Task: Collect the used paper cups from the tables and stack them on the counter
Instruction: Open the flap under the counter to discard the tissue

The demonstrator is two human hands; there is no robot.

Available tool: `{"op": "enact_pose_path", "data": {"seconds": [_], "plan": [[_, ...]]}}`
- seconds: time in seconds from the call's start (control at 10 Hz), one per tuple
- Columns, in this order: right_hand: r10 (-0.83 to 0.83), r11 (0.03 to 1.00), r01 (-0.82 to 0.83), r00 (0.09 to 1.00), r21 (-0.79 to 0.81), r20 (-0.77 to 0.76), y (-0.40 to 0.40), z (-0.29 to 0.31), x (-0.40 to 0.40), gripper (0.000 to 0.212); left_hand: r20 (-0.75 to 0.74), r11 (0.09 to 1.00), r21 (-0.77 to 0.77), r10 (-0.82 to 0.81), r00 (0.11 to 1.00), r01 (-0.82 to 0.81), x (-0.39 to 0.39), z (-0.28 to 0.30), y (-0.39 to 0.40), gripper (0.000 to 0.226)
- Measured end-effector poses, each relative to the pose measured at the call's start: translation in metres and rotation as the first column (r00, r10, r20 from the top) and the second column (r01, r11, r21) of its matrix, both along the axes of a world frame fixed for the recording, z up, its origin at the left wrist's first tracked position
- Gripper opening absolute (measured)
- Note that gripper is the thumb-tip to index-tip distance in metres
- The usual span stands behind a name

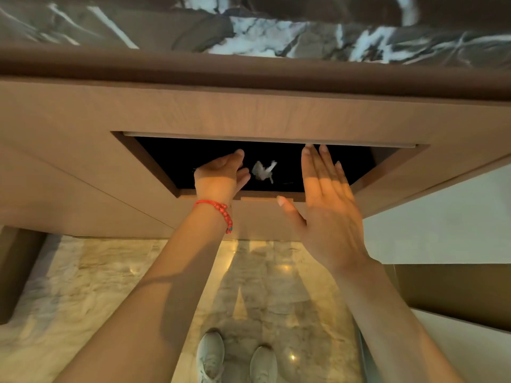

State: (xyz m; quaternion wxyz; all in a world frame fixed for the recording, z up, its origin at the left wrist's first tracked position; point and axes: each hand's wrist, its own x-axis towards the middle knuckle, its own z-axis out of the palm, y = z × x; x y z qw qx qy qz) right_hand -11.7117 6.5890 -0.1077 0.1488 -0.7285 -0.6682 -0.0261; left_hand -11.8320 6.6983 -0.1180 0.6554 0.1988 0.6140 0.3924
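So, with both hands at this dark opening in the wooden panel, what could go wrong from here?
1. The flap at the top edge may swing shut on the right hand, whose fingers touch it.
2. The left hand reaches into the dark opening, where only a crumpled white scrap shows; it might touch something unseen.

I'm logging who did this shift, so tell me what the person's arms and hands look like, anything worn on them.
Both forearms are bare, no sleeves in view. The left hand has a red beaded bracelet at the wrist, with one small teal bead. The right hand shows no ring, watch or glove. Fingernails look short and unpainted.
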Motion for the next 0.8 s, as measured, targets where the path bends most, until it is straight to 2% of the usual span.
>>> {"op": "enact_pose_path", "data": {"seconds": [0.1,0.2,0.4,0.5,0.6,0.7,0.8], "plan": [[0.011,0.999,-0.012,1.000,-0.051,-0.010,-0.003,0.002,0.000,0.067,-0.055,0.997,0.071,-0.033,0.998,0.037,-0.004,0.000,-0.010,0.010],[0.012,0.996,-0.015,0.999,-0.093,-0.033,-0.007,0.006,-0.001,0.066,-0.191,0.969,0.201,-0.106,0.976,0.145,-0.013,0.004,-0.032,0.010],[0.034,0.969,-0.045,0.998,-0.242,-0.049,-0.021,0.017,-0.003,0.069,-0.409,0.860,0.345,-0.222,0.885,0.375,-0.026,0.024,-0.076,0.018],[0.023,0.952,-0.039,0.998,-0.305,-0.055,-0.034,0.023,-0.005,0.069,-0.609,0.752,0.352,-0.268,0.746,0.557,-0.039,0.039,-0.097,0.027],[-0.021,0.941,-0.009,0.996,-0.339,-0.085,-0.051,0.034,-0.007,0.070,-0.804,0.603,0.331,-0.223,0.551,0.726,-0.052,0.055,-0.119,0.034],[-0.061,0.936,0.012,0.990,-0.351,-0.129,-0.068,0.046,-0.011,0.070,-0.861,0.546,0.258,-0.245,0.446,0.797,-0.061,0.067,-0.131,0.038],[-0.129,0.932,0.064,0.979,-0.357,-0.160,-0.089,0.064,-0.012,0.070,-0.886,0.490,0.231,-0.251,0.390,0.840,-0.064,0.086,-0.139,0.040]]}}
